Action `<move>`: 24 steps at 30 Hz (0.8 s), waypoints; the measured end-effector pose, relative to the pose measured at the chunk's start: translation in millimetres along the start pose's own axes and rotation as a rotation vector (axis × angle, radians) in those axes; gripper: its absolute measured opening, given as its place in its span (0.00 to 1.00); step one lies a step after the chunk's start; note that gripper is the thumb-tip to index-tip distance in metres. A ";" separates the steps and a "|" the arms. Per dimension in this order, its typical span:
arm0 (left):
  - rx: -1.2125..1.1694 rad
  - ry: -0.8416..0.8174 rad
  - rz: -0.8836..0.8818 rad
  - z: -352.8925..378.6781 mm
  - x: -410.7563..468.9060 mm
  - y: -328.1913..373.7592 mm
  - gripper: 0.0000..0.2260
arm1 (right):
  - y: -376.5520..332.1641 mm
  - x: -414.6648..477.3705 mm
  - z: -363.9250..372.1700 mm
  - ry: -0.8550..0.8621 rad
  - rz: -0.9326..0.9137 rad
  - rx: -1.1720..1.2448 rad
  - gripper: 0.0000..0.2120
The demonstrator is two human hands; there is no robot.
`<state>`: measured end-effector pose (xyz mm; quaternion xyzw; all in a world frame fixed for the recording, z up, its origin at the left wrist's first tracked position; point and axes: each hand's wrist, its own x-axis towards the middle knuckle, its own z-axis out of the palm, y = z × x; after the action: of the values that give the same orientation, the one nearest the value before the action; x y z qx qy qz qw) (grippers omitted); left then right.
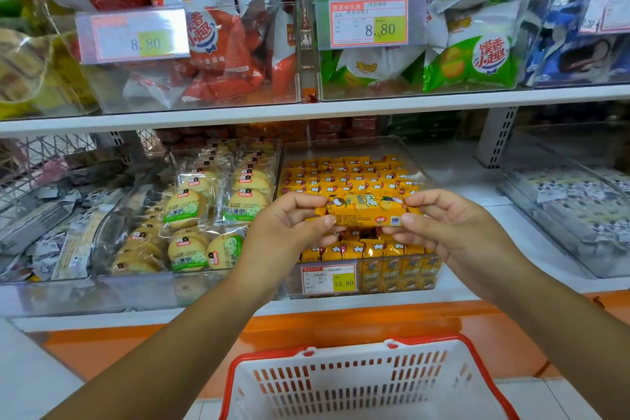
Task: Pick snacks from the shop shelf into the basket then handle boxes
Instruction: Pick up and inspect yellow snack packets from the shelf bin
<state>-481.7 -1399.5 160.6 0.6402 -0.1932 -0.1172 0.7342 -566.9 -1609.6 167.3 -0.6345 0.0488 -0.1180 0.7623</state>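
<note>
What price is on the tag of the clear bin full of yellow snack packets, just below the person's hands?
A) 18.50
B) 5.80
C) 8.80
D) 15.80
D: the price tag on the front of the clear bin holding the yellow packets reads 15.80.
</note>
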 end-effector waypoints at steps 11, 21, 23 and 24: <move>-0.088 -0.033 -0.045 -3.6 2.9 -2.6 0.04 | 0.8 3.6 -3.0 -0.029 0.048 0.095 0.22; -0.008 -0.024 -0.027 -9.0 4.6 -5.5 0.06 | -1.5 1.8 -3.9 -0.040 0.027 0.005 0.25; 0.011 -0.015 -0.022 -9.2 5.1 -7.1 0.06 | -0.5 1.7 -4.8 -0.032 0.017 0.010 0.22; 0.003 -0.016 -0.021 -9.0 5.2 -7.5 0.06 | 0.2 2.1 -5.5 -0.035 0.015 0.020 0.19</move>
<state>-472.6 -1394.8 152.9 0.6424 -0.1928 -0.1297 0.7303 -566.1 -1615.3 166.3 -0.6286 0.0391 -0.1017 0.7700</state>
